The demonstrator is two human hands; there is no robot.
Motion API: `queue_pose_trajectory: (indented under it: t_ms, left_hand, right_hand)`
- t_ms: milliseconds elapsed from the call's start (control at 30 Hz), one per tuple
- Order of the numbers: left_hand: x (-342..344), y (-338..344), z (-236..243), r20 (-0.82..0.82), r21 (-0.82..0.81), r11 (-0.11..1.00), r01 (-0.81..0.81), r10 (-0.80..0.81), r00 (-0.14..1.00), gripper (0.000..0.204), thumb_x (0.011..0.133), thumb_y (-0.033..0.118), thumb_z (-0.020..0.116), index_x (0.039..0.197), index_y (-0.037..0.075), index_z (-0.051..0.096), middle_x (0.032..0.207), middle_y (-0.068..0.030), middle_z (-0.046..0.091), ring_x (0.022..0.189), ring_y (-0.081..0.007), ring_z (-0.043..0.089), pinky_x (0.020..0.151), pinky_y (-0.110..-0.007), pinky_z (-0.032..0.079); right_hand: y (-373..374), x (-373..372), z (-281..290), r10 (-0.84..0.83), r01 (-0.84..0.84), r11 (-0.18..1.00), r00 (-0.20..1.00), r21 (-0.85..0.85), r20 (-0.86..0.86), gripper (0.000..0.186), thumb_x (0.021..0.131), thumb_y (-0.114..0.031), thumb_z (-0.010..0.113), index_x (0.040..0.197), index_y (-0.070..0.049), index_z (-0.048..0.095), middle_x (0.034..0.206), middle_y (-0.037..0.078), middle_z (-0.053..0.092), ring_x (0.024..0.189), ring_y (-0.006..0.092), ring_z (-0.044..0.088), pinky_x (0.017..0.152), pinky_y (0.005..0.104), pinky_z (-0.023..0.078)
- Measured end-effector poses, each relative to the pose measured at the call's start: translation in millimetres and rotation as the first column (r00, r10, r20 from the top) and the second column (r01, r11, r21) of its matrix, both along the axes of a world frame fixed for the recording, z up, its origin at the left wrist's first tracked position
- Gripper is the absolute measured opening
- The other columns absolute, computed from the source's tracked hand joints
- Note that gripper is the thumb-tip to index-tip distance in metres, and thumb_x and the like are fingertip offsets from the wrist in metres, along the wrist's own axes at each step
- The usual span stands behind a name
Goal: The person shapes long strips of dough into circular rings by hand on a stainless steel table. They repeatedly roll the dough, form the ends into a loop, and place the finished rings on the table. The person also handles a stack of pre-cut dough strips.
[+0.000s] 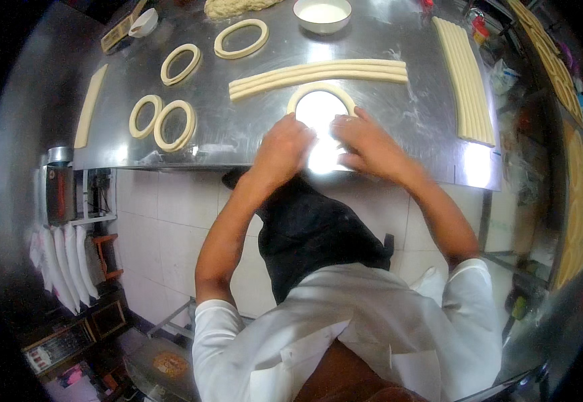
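A loop of pale dough rope point(321, 90) lies on the steel table point(399, 114), close to its near edge. My left hand point(285, 144) rests on the loop's left side, fingers curled over the dough. On the loop's right side, my right hand point(365, 144) presses with its fingers on the dough. The near ends of the loop are hidden under both hands. Just beyond the loop lie three long dough ropes point(318, 72) side by side.
Several finished dough rings point(174, 125) point(180, 63) point(240, 38) sit on the table's left half. A white bowl point(322, 13) stands at the far edge. A row of long dough ropes point(466, 77) lies at the right, a single strip point(89, 106) at the left.
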State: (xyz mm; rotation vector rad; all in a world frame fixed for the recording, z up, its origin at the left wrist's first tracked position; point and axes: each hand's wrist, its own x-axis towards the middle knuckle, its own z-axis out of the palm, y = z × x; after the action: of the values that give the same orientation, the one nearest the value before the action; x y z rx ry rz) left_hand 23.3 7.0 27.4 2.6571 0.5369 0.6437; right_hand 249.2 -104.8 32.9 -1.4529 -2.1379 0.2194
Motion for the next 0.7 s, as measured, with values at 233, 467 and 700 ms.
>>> queue_pose_trajectory:
  t_ms: [233, 467, 700]
  left_hand:
    - [8, -16, -18, 0.015, 0.107, 0.993, -0.056, 0.055, 0.998, 0.015, 0.09, 0.009, 0.076, 0.105, 0.006, 0.075, 0.097, -0.0119, 0.07, 0.098, -0.0318, 0.068, 0.115, -0.057, 0.045]
    - [14, -22, -16, 0.121, -0.062, 0.985, -0.161, 0.167, 0.978, 0.011, 0.093, 0.009, 0.073, 0.102, 0.003, 0.073, 0.096, -0.0116, 0.071, 0.095, -0.033, 0.068, 0.119, -0.057, 0.039]
    - [15, -23, -19, 0.13, -0.165, 0.971, -0.173, 0.195, 0.972, 0.011, 0.093, 0.008, 0.072, 0.103, 0.002, 0.072, 0.096, -0.0119, 0.07, 0.094, -0.0324, 0.069, 0.12, -0.058, 0.038]
  right_hand:
    - [7, 11, -4, -0.007, 0.006, 0.999, 1.0, -0.043, -0.007, 0.017, 0.095, -0.019, 0.069, 0.106, -0.007, 0.074, 0.124, 0.011, 0.07, 0.124, 0.0293, 0.062, 0.121, 0.0559, 0.034]
    - [7, 3, -12, -0.046, 0.045, 0.999, 0.997, -0.007, -0.054, 0.015, 0.094, -0.017, 0.071, 0.104, -0.006, 0.069, 0.111, 0.01, 0.071, 0.113, 0.0292, 0.065, 0.118, 0.0563, 0.037]
    - [8, -8, -18, -0.064, 0.066, 0.996, 0.998, 0.055, -0.023, 0.017, 0.094, -0.019, 0.072, 0.101, -0.004, 0.066, 0.101, 0.011, 0.069, 0.102, 0.0316, 0.066, 0.115, 0.0563, 0.04]
